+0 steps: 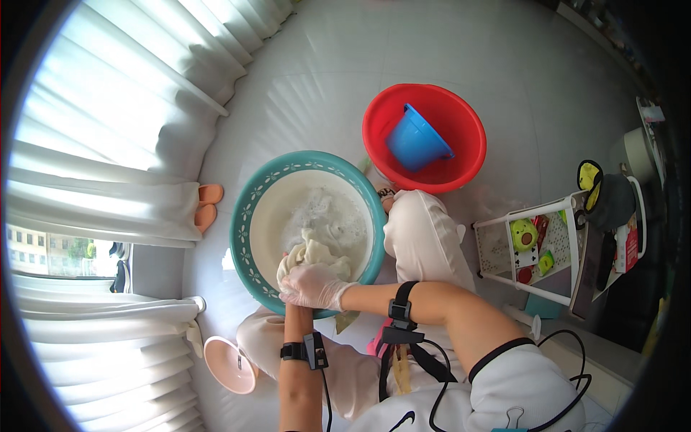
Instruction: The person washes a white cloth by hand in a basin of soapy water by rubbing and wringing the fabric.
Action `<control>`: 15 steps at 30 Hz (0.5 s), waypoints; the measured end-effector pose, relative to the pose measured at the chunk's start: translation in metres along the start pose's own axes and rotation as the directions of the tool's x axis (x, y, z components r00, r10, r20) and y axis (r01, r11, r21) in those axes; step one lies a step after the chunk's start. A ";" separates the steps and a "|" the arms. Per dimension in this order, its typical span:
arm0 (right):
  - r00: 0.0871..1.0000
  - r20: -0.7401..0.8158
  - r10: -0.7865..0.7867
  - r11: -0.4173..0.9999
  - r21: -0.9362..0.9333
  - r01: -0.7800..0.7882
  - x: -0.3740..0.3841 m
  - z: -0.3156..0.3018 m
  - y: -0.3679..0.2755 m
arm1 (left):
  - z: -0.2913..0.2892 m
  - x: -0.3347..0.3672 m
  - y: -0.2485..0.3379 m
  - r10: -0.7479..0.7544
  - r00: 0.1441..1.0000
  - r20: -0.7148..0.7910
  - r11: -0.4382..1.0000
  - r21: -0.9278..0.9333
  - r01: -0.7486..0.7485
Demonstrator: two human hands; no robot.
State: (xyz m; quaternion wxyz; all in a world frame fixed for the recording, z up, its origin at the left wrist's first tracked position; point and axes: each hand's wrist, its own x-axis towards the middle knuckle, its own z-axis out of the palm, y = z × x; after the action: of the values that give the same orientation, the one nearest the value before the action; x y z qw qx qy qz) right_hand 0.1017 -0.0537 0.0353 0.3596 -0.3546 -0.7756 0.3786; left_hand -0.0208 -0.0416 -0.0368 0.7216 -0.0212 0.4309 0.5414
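Note:
A wet off-white cloth (pixel 319 253) is bunched up at the near side of a teal-rimmed white basin (pixel 247 209). My right hand (pixel 317 285), in a thin see-through glove, is closed on the near part of the bundle. My left hand (pixel 288 297) comes up from below and presses into the same bundle; my right hand and the cloth cover most of its fingers. Part of the cloth trails into sudsy water (pixel 324 209) in the basin.
Beyond the basin to the right stands a red tub (pixel 468 140) with a blue bucket (pixel 419 140) tipped inside it. A white trolley (pixel 529 209) with small items is at the right. A pink bowl (pixel 229 366), orange slippers (pixel 209 205) and white curtains (pixel 122 180) are at left.

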 end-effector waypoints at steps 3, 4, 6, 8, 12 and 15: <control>0.989 -0.074 -0.132 0.939 -0.328 0.101 0.015 -0.006 0.020 | 0.008 0.001 -0.011 0.084 0.996 -0.033 0.988 0.131 -0.079; 0.988 -0.072 -0.135 0.937 -0.332 0.104 0.018 -0.010 0.028 | 0.012 0.001 -0.015 0.105 0.993 -0.053 0.981 0.172 -0.095; 0.992 -0.117 0.046 0.941 -0.329 -0.082 0.026 -0.017 0.043 | 0.017 -0.003 -0.015 0.157 0.984 -0.079 0.960 0.246 -0.133; 0.941 -0.106 0.322 0.880 -0.334 -0.339 0.036 -0.034 0.054 | 0.015 -0.008 -0.009 0.185 0.978 -0.100 0.954 0.256 -0.155; 0.839 0.033 0.543 0.729 -0.514 -0.452 0.049 -0.060 0.061 | 0.003 -0.024 0.021 0.232 0.969 -0.080 0.635 0.768 -0.088; 0.712 0.065 0.699 0.617 -0.559 -0.554 0.043 -0.057 0.074 | 0.029 -0.044 0.010 0.301 0.915 -0.270 0.699 0.715 -0.018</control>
State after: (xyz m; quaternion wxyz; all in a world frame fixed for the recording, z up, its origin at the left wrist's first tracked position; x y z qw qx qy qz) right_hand 0.1482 0.0349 0.0111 -0.0143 -0.6290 -0.7121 0.3115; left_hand -0.0131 -0.0566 0.0145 0.5310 0.1905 0.7302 0.3856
